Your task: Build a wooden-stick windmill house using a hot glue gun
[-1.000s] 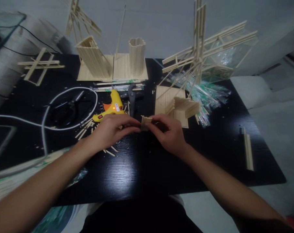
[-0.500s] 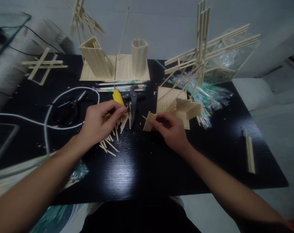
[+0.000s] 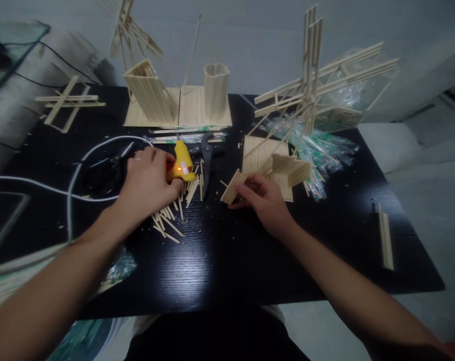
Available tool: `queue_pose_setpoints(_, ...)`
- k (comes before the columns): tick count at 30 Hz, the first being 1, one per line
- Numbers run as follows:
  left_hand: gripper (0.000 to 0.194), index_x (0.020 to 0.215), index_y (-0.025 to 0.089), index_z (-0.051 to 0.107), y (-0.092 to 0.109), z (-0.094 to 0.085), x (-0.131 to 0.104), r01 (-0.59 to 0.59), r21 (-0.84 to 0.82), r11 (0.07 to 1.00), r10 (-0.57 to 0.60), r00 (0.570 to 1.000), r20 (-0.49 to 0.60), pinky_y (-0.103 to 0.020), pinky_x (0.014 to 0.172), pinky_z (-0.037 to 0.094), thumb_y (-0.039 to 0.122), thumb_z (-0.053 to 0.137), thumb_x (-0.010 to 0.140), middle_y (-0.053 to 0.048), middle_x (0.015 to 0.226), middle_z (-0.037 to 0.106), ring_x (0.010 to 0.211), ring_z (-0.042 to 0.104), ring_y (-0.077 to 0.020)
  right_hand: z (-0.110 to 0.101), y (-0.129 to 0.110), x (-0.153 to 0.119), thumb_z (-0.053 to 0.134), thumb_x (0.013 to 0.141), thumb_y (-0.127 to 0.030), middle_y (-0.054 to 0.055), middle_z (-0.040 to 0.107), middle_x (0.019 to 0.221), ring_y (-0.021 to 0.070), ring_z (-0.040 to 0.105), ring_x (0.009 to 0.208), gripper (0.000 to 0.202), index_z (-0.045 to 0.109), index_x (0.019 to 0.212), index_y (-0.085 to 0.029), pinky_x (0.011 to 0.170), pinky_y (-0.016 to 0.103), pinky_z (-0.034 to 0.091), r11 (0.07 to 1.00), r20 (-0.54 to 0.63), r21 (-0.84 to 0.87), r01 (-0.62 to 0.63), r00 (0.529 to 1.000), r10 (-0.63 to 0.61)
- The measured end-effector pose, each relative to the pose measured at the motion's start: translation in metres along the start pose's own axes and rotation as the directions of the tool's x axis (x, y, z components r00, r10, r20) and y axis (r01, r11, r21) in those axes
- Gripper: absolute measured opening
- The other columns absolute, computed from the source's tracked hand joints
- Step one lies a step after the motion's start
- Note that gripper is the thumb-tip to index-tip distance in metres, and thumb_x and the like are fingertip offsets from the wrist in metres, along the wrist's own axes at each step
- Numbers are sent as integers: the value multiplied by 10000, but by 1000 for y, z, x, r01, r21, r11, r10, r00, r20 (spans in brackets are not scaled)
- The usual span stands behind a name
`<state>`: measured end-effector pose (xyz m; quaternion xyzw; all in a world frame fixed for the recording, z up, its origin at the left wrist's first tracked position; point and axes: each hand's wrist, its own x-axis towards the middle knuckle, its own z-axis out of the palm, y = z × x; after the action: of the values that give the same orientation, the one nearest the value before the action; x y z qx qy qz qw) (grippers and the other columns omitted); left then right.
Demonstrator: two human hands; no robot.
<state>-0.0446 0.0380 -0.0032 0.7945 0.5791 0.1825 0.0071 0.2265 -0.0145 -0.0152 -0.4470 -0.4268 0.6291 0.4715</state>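
Note:
My left hand [image 3: 150, 178] is closed around the handle end of a yellow glue gun [image 3: 182, 159], whose orange light shows. In my right hand [image 3: 263, 198] is a small panel of joined sticks [image 3: 234, 186], pinched at its right edge and tilted above the black table. Short cut sticks [image 3: 167, 220] lie loose below the glue gun. Dark-handled pliers [image 3: 207, 158] rest between the two hands. Just behind my right hand stands a stick base with an open box part [image 3: 291, 170].
Two stick bases with a slanted tower [image 3: 148, 93] and a round tower [image 3: 216, 93] stand at the back. A windmill-like stick frame [image 3: 310, 90] rises at the right, beside plastic wrappers [image 3: 321, 148]. A white cable [image 3: 71, 200] loops at the left.
My left hand has moved left and away from the loose sticks onto the glue gun. The panel in my right hand has tilted, and the fingers have shifted on it.

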Motion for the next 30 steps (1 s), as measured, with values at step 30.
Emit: queue_pose_setpoints(30,511,848,225,789,-11,-35,4,331,-821,465,133,891,435,-260,373,253,658,550,975,10,453,503,357,377,-99,-4,-1,5,938,721,-368,-9,745,803,121,683,734,270,794,868,-193,710,275,662,981,14,170,-89,996,88)
